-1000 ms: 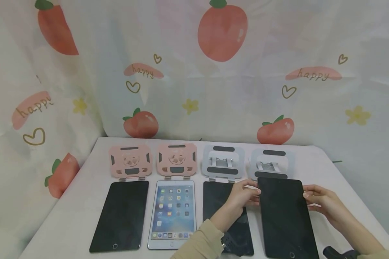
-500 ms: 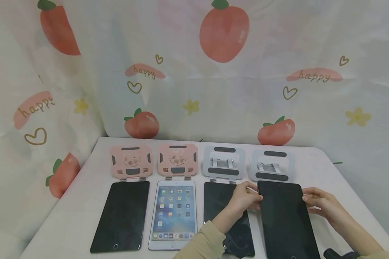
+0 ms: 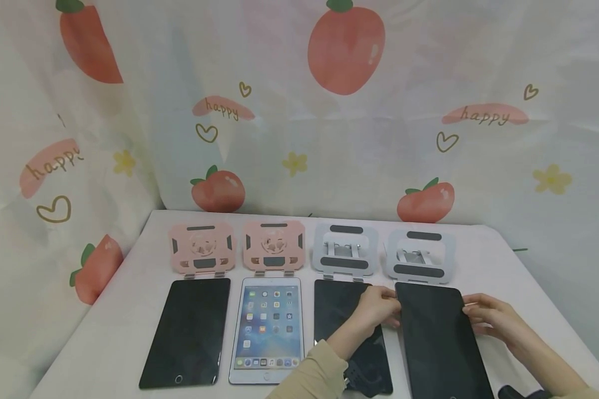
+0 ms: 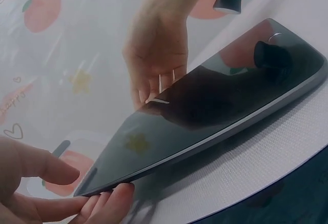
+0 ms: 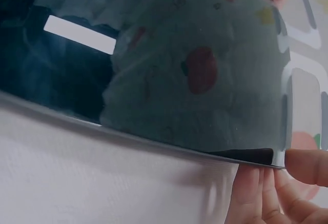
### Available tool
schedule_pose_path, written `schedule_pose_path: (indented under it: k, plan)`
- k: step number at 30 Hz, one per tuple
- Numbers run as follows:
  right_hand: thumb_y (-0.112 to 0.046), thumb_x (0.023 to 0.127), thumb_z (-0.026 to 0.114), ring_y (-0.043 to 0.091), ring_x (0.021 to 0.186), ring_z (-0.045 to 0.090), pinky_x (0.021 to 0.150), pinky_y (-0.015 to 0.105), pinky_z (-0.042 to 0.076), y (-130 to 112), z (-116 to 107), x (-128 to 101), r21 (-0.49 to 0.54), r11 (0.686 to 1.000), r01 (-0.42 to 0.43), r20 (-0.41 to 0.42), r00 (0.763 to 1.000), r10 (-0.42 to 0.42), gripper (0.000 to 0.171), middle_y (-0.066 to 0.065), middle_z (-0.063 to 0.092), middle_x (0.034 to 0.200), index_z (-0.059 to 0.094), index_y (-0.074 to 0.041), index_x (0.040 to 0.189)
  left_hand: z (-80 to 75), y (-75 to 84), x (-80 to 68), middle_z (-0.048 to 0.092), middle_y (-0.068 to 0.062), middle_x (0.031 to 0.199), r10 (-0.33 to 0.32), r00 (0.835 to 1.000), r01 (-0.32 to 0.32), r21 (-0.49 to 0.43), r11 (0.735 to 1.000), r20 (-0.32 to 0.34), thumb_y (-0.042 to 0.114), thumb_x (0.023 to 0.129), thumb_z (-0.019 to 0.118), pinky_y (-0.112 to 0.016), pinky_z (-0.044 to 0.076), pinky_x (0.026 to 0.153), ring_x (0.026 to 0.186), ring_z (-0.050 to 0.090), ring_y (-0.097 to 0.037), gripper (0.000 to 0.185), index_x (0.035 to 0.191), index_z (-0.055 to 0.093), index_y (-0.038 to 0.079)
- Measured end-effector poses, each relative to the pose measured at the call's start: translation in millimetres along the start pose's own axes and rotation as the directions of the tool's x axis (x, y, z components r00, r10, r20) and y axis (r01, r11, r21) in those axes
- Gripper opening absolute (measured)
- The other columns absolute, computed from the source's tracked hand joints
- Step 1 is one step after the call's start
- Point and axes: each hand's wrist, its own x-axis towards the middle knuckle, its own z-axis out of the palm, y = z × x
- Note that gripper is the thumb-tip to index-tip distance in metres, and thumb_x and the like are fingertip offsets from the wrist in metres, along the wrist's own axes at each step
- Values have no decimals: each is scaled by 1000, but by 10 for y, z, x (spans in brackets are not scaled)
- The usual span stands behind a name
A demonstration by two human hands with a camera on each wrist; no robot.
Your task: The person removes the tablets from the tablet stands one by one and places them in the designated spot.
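Both hands hold a black tablet (image 3: 441, 338) by its upper side edges, at the right end of a row of tablets. My left hand (image 3: 376, 307) grips its left edge; in the left wrist view the fingertips (image 4: 120, 196) are under that edge. On the opposite edge is my right hand (image 3: 496, 316), with its thumb (image 5: 307, 166) at the corner and its fingers beneath in the right wrist view. The tablet's top end appears raised, with shadow under it. Just behind it stands a pale blue tablet stand (image 3: 419, 257). The tablet's bottom end runs out of the head view.
Another black tablet (image 3: 336, 305) lies partly under my left forearm, before a second blue stand (image 3: 344, 249). Farther left are a white lit tablet (image 3: 267, 332), a black tablet (image 3: 187, 332) and two pink stands (image 3: 273, 246) (image 3: 201, 247). A printed cloth (image 3: 299, 127) hangs behind the table.
The held tablet's top end has come down and slightly toward me, showing more of the blue stand's lower pad. Both hands have moved down with it, keeping their hold.
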Motion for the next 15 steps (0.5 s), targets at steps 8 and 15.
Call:
schedule_pose_path:
  k: [8, 15]
  plan:
    - [-18, 95, 52, 6, 80, 59, 70, 28, 52, -11, 56, 11, -50, 999, -12, -14, 1000, 11, 53, -7, 66, 93, 37, 17, 131, -7, 16, -5, 64, -6, 80, -18, 1000, 16, 96, 995, 16, 1, 82, 60, -27, 58, 60, 69, 72, -30, 37, 118, 62, -8]
    - [-17, 94, 53, 8, 80, 62, 71, 29, 55, 27, 89, 42, -82, 996, -19, -22, 1000, 18, 55, 2, 69, 96, 37, 19, 132, 2, 13, -9, 65, -17, 112, -28, 999, 26, 94, 995, 15, 1, 82, 58, -27, 59, 63, 69, 70, -22, 46, 127, 57, -6]
